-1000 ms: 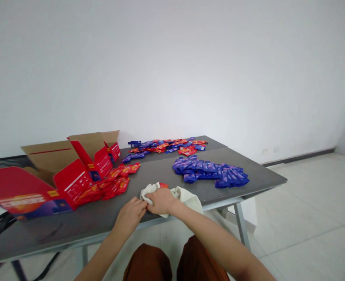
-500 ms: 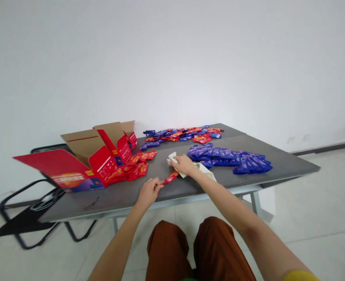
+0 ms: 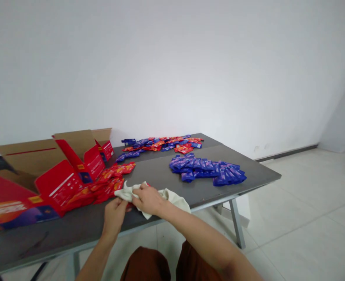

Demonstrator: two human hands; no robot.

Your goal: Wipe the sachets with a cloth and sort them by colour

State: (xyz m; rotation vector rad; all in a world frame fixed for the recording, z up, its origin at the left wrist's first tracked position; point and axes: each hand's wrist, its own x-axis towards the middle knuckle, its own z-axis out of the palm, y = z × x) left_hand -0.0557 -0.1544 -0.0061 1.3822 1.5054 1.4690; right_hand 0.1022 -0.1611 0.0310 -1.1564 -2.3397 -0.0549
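Currently: I watch from a distance through the head camera, and the person's two arms reach forward over the near edge of the grey table [image 3: 151, 171].
Left hand: The left hand [image 3: 115, 218] is closed on the left end of the cream cloth [image 3: 172, 199], and its fingers [image 3: 122, 201] clench the fabric.
Right hand: The right hand [image 3: 149, 201] sits on top of the cloth, just beside the left hand, and its fingers are grasping the folds.
Cloth: It is bunched between both hands, near the table edge, with its right end lying loose on the table top.
Small red piece: A small red piece [image 3: 147, 185] shows behind the cloth; I cannot tell what it is.
Left of cloth: Red sachets [image 3: 110, 183] lie in a heap just beside the cloth, and they touch the open cardboard box [image 3: 31, 154] with red flaps.
Right of cloth: Blue sachets [image 3: 207, 169] lie in overlapping rows, well apart from the hands.
Far end: A mixed heap of red and blue sachets [image 3: 160, 145] covers the far part of the table.
Below: Brown trousers [image 3: 144, 265] show under the arms.
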